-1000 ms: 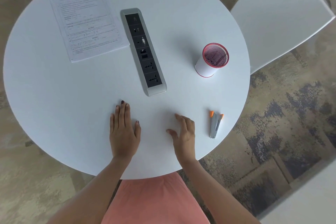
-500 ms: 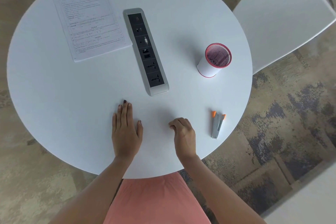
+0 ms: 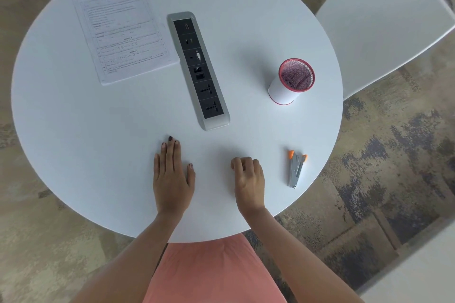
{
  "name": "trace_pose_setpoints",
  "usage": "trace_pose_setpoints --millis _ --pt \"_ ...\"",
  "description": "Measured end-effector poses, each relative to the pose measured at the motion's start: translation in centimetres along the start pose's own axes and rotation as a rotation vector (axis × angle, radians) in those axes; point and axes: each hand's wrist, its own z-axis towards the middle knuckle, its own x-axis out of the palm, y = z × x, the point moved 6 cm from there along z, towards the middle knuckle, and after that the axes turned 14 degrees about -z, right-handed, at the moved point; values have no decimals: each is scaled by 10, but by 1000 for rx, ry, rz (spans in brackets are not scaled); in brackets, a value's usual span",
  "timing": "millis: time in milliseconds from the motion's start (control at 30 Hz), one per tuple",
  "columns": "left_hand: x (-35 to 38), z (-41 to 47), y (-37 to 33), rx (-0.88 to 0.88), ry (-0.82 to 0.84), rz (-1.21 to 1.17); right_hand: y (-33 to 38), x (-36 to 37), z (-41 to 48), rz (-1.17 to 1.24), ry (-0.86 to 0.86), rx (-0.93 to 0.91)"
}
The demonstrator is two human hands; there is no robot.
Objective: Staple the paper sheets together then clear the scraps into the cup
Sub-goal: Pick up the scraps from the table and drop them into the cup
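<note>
Printed paper sheets (image 3: 123, 32) lie in a neat stack at the far left of the round white table (image 3: 73, 135). A white cup (image 3: 290, 82) with a red mesh rim stands at the right. A grey stapler (image 3: 296, 170) with orange tips lies near the table's right front edge. My left hand (image 3: 172, 177) rests flat on the table, palm down, fingers together, holding nothing. My right hand (image 3: 248, 179) rests beside it with fingers curled under, a hand's width left of the stapler. No scraps show.
A grey power strip (image 3: 198, 69) with black sockets is set in the table's middle, running front to back. A white chair (image 3: 384, 19) stands off the far right of the table. Patterned carpet lies below.
My right hand's fingers have curled in from a spread, flat pose. My left hand has stayed flat in place. The view shifted slightly.
</note>
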Motion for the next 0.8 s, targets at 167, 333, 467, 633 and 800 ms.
trace_pose_setpoints --millis 167,333,467,633,800 --pt "1 0 0 -1 11 15 -1 -1 3 13 16 21" --pt "0 0 -1 -1 8 1 -9 -3 8 133 53 106" --pt "1 0 0 0 9 -7 -21 -15 25 185 -12 168" --pt "1 0 2 2 13 -5 -44 -50 67 241 -212 263" --pt "1 1 0 3 13 -5 -72 -85 118 302 -447 359"
